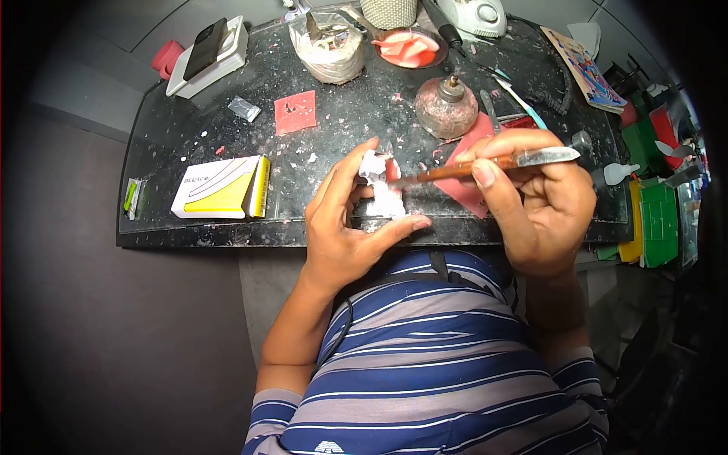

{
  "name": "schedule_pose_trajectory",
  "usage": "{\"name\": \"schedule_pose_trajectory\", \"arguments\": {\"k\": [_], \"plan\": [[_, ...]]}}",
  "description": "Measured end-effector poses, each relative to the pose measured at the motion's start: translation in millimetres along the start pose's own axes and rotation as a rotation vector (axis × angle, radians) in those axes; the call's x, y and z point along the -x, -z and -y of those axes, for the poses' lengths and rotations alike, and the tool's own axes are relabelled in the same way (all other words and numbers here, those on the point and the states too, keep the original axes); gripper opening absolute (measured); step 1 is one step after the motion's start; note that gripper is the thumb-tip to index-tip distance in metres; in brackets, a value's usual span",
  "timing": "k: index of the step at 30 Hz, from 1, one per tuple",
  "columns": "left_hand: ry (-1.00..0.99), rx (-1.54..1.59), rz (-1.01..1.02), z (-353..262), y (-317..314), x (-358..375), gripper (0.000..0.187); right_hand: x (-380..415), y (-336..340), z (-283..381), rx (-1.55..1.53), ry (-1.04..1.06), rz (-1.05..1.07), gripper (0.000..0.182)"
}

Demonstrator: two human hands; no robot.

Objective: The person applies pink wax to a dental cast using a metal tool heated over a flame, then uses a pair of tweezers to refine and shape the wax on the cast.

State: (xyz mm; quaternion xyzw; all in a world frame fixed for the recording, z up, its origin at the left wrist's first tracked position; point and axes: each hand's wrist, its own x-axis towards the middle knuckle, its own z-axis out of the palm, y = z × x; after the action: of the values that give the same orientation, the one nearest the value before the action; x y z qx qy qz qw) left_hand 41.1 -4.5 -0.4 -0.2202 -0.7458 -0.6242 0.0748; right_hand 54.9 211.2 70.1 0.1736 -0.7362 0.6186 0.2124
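My left hand (341, 216) holds a small white plaster dental cast (387, 201) between thumb and fingers, just over the front of the bench. Red wax (392, 170) covers part of the cast's upper right side. In my right hand (542, 201) is a wax knife (485, 165) with a wooden handle, gripped like a pen. Its narrow left end is right at the wax, while the wider metal blade points out to the right past my fingers. Under the knife, a pink wax sheet (459, 189) lies on the bench, partly covered by my right hand.
A glass spirit burner (446, 110) stands beyond my hands. Behind are a bag-lined tub (330, 57) and a dish of pink wax pieces (409, 49). A yellow-white box (220, 187) lies left, near a pink wax square (296, 113). Green bins (658, 220) stand at right.
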Motion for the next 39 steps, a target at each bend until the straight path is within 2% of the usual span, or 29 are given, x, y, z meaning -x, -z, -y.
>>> {"name": "schedule_pose_trajectory", "arguments": {"k": [5,7,10,13,19,21,22,28,30,32,34,39], "plan": [[0.016,0.021,0.009,1,0,-1,0.092,-3,1,0,-0.047,-0.015,0.003,0.008],[-0.041,0.009,-0.063,4,-4,-2,0.093,-3,1,1,-0.046,-0.048,0.026,0.008],[-0.061,-0.006,-0.057,4,-3,-3,0.093,-4,0,-1,-0.051,-0.036,-0.024,0.008],[-0.055,0.008,-0.06,6,-2,-2,0.093,-3,2,1,-0.039,-0.063,0.04,0.008],[0.011,0.066,-0.05,4,-1,-1,0.096,-4,-2,-4,-0.111,-0.029,-0.057,0.01],[0.022,0.123,-0.045,5,0,-1,0.095,-5,8,4,0.081,-0.088,0.164,0.013],[0.031,0.182,-0.038,6,0,-1,0.095,-6,8,6,0.08,-0.09,0.165,0.013],[0.083,0.319,-0.007,0,2,-3,0.093,-4,7,10,0.187,-0.016,0.181,0.012],[0.121,0.36,-0.015,-3,2,-3,0.094,-5,8,7,0.256,0.241,0.235,0.011],[0.16,0.401,-0.024,-6,2,-3,0.094,-3,6,6,0.229,0.218,0.206,0.01],[0.208,0.474,-0.063,-7,1,-3,0.094,-5,7,3,0.231,0.299,0.25,0.011],[0.115,0.36,-0.015,1,3,-3,0.094,-6,7,9,0.26,0.24,0.224,0.011]]}}
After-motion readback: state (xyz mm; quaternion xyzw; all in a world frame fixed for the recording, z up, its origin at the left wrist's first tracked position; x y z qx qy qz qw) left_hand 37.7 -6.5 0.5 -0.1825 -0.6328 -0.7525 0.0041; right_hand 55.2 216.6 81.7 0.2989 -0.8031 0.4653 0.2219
